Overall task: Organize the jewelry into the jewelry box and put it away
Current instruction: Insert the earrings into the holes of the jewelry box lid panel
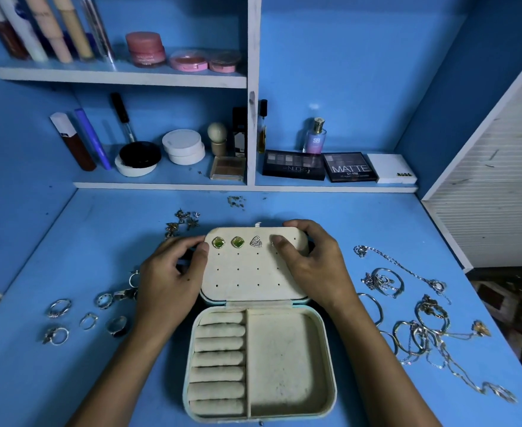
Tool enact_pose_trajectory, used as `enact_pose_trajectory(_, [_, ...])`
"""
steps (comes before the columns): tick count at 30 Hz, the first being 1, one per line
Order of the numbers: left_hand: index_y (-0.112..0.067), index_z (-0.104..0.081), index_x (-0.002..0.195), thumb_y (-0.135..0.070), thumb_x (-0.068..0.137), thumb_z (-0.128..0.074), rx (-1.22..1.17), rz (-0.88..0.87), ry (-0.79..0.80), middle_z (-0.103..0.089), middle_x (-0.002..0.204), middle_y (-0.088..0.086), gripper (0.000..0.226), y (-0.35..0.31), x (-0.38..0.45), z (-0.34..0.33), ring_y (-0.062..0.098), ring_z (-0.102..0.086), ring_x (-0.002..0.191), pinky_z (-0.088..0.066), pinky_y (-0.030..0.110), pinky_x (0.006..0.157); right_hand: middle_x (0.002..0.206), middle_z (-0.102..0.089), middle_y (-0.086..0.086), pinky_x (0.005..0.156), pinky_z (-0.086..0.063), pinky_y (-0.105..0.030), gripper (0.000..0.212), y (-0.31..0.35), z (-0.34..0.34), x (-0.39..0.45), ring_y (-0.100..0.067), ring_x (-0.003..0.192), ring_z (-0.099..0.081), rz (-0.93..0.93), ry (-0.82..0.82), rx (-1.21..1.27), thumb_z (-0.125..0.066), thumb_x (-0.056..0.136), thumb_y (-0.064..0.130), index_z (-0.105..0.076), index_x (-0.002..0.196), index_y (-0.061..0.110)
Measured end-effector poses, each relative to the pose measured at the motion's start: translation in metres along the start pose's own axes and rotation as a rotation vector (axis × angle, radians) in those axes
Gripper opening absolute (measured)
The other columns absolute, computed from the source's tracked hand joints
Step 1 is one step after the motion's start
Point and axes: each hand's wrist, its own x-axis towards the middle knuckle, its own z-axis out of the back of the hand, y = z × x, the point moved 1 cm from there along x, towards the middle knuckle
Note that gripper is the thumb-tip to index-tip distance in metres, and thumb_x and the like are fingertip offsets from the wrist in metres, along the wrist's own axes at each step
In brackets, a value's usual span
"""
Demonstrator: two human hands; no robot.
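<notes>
With the jewelry box (255,365) open at lower centre, the left hand (173,278) gripping its lid panel (253,272) and the right hand (309,260) pinching a 4th earring (273,243) there, a slip could drop the stud.

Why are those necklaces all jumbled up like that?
The necklaces and bangles right of the jewelry box lie tangled in one heap, chains looped through each other. Tiny bits also sit scattered near the shelf edge, away from everything else.
</notes>
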Motion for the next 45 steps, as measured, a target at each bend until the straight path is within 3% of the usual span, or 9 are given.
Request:
enact_pose_trajectory(2, [-0.016,-0.075,0.099,-0.016,0.093,-0.066,0.066,-0.031,-0.035,-0.072,0.098,-0.007,0.011,0.000,0.008,0.001,-0.003,-0.062,0.087,-0.041,0.003,0.079,0.103,-0.067,0.005,0.087,-0.055,-0.044,0.048,-0.001,-0.001,0.001,-0.017,0.090,-0.064,0.003,0.001,-0.001,-0.068,0.068,0.069,-0.063,0.108,0.042])
enact_pose_trajectory(6, [-0.012,-0.075,0.098,-0.012,0.092,-0.066,0.148,-0.135,-0.044,-0.072,0.095,-0.002,0.011,-0.011,0.041,0.005,0.004,-0.060,0.079,-0.042,0.003,0.072,0.085,-0.050,0.016,0.076,-0.043,-0.030,0.038,-0.001,0.002,0.000,-0.001,0.068,-0.046,0.018,-0.003,0.007,-0.074,0.077,0.056,-0.065,0.107,0.035])
enact_pose_trajectory(10, [-0.012,-0.076,0.095,-0.009,0.089,-0.070,0.213,-0.302,0.198,-0.070,0.087,-0.004,0.009,-0.026,0.084,0.000,0.008,-0.059,0.076,-0.042,0.006,0.070,0.099,-0.065,0.005,0.081,-0.053,-0.037,0.050,0.000,0.000,0.000,-0.005,0.070,-0.056,0.009,-0.009,0.001,-0.068,0.069,0.066,-0.065,0.107,0.034])
enact_pose_trajectory(12, [-0.014,-0.077,0.094,-0.011,0.087,-0.073,0.268,-0.375,0.326,-0.071,0.085,-0.001,0.009,-0.028,0.103,-0.009,0.010,-0.060,0.072,-0.046,0.016,0.070,0.102,-0.065,0.003,0.081,-0.054,-0.036,0.053,0.000,0.000,0.000,-0.004,0.068,-0.057,0.011,-0.005,-0.008,-0.065,0.067,0.069,-0.064,0.107,0.034])
enact_pose_trajectory(15, [-0.015,-0.078,0.093,-0.013,0.084,-0.076,0.343,-0.455,0.431,-0.069,0.081,0.000,0.010,-0.022,0.122,-0.025,0.015,-0.060,0.069,-0.050,0.030,0.070,0.098,-0.063,0.001,0.076,-0.052,-0.033,0.052,0.000,0.001,0.000,-0.005,0.062,-0.055,0.008,0.007,-0.009,-0.065,0.068,0.068,-0.064,0.107,0.034])
enact_pose_trajectory(21, [-0.014,-0.078,0.098,-0.015,0.084,-0.077,0.471,-0.487,0.585,-0.058,0.080,-0.007,0.014,-0.013,0.133,-0.047,0.013,-0.056,0.071,-0.052,0.034,0.071,0.086,-0.053,0.009,0.072,-0.045,-0.028,0.040,-0.002,0.000,0.001,-0.003,0.061,-0.050,0.009,0.020,0.010,-0.071,0.077,0.056,-0.063,0.108,0.033])
enact_pose_trajectory(28, [-0.017,-0.078,0.097,-0.018,0.084,-0.076,0.534,-0.440,0.603,-0.061,0.084,-0.002,0.012,-0.005,0.137,-0.056,0.011,-0.051,0.072,-0.051,0.038,0.075,0.104,-0.070,0.001,0.088,-0.056,-0.046,0.046,-0.005,-0.003,0.003,-0.023,0.099,-0.066,-0.007,0.014,0.014,-0.066,0.069,0.067,-0.059,0.107,0.042])
enact_pose_trajectory(38, [-0.017,-0.073,0.087,-0.017,0.087,-0.070,0.600,-0.457,0.632,-0.054,0.082,-0.008,0.003,-0.009,0.136,-0.061,0.013,-0.051,0.074,-0.048,0.033,0.069,0.101,-0.070,0.005,0.088,-0.056,-0.044,0.044,-0.001,-0.003,0.003,-0.022,0.102,-0.065,-0.004,0.007,0.023,-0.064,0.069,0.066,-0.060,0.105,0.040])
enact_pose_trajectory(45, [-0.013,-0.072,0.087,-0.013,0.087,-0.071,0.462,-0.457,0.590,-0.061,0.084,-0.006,0.001,-0.011,0.132,-0.053,0.006,-0.050,0.067,-0.041,0.026,0.067,0.104,-0.068,0.006,0.087,-0.056,-0.043,0.044,0.003,-0.001,0.000,-0.017,0.102,-0.065,0.013,0.003,0.025,-0.064,0.069,0.066,-0.059,0.105,0.042])
